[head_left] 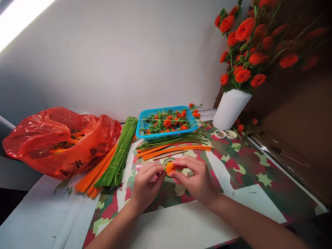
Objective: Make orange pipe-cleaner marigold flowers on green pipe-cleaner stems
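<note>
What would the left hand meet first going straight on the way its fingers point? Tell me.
The left hand would first meet the small orange flower, and just beyond it probably the right hand, though depth is hard to judge from one view.

Orange piece (pixel 170 168): small, rounded and fuzzy, its surface swelling into plump lobes — much like a miniature pumpkin.
Green tip (pixel 165 168): a short bit of green at the left end of the orange piece.
Pose: tilted on its side, the green end toward the left hand (pixel 148 181).
Support: held up above the tabletop between the two hands — left fingertips at the green end, thumb and fingers of the right hand (pixel 196 177) about the orange body.
</note>
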Tool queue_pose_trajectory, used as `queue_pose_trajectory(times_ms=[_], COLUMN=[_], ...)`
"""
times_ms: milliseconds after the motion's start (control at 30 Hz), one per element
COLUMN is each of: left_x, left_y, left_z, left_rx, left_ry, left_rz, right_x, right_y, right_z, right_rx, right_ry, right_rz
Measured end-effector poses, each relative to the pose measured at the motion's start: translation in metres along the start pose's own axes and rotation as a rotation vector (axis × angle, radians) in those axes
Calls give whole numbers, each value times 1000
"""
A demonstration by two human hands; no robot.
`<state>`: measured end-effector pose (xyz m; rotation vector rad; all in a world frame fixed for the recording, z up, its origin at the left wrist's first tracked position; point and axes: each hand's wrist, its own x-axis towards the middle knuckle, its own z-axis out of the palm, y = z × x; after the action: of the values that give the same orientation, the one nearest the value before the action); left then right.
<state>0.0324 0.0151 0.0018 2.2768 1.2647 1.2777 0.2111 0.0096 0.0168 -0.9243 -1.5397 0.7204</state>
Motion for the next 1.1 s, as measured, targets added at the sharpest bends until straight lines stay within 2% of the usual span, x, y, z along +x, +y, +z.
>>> queue_pose_trajectory(times_ms=[100,167,267,367,600,800,933,1000,1100], left_x=[-1,-1,0,0,-4,-6,-6,-6,-4], left_y=[0,0,0,0,3,6,7,9,10], left_z=[0,0,0,0,5,6,6,4,-2], left_rx=[150,197,221,234,223,182,200,186,-4], left_ry=[10,9,3,-5,-17,74,90,57,-106], left_rz=[81,131,206,235,142,-19,3,35,2], right_x=[0,-1,-2,-4,-7,-7,-5,-4,-2], right_y=[1,3,7,10,18,17,15,15,16], right_z=[3,5,7,8,11,10,9,8,5], right_rx=[20,22,-3,-75,-234,-187,-193,-200,-192], right_ry=[-31,-52,-52,-48,-96,-45,-14,-19,-73], right_rz=[136,173,153,63,-83,-76,-77,-56,-7])
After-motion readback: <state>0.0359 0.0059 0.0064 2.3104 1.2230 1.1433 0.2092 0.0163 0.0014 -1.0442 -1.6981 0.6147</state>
